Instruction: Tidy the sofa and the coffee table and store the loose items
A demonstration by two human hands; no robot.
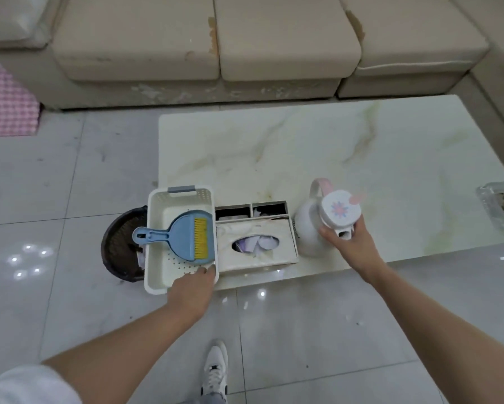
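Left hand (192,282) gripping near rim of white basket (157,252) at lower centre, blue dustpan (183,236) with yellow brush lying inside. Right hand (352,243) holding white kettle (312,228) by spout on marble coffee table (332,147). Tissue box (256,243) sitting between them. Beige sofa (210,39) spanning top.

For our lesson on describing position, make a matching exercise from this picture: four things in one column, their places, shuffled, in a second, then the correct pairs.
Things
1. dustpan
2. jug
3. ashtray
4. bin

Places
A. on the floor, left of the table
B. far right edge of the table
C. inside the white basket
D. on the table, under the right hand

Pairs: 1-C, 2-D, 3-B, 4-A
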